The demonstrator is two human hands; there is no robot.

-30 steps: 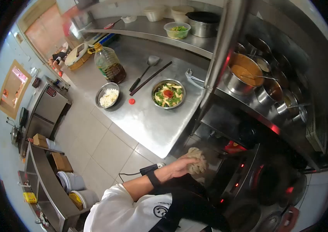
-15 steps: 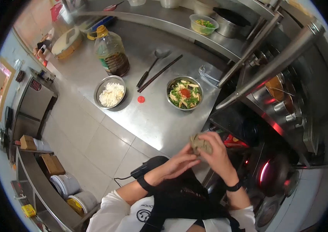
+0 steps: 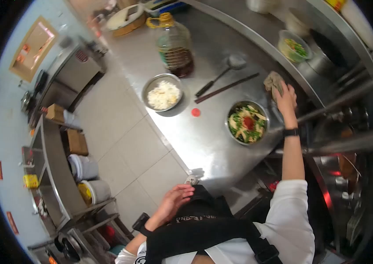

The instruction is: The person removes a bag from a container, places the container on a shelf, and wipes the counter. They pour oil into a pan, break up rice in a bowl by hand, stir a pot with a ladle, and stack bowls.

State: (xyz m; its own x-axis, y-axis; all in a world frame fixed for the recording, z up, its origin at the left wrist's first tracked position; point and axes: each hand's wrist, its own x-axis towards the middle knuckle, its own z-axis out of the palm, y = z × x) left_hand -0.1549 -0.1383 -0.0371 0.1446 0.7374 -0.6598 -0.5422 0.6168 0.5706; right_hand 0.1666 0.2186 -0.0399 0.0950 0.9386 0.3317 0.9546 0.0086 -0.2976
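Observation:
My right hand reaches far out over the steel counter, its fingers closed on a crumpled greyish-brown cloth. Just nearer to me stands a metal bowl of green vegetables and pale strips with a red heap of seasoning in its middle. Close to my body, before the black apron, my left hand hangs with its fingers stretched out and nothing in them. A ladle and a pair of dark chopsticks lie side by side to the left of the cloth.
A metal bowl of white rice stands at the counter's left edge, a large oil jug behind it. A red cap lies between the bowls. A shelf with containers runs along the back; metal pipes cross at right.
My right hand has moved from in front of my body out to the counter's back right, taking the cloth along. My left hand has let go of the cloth. The view has turned.

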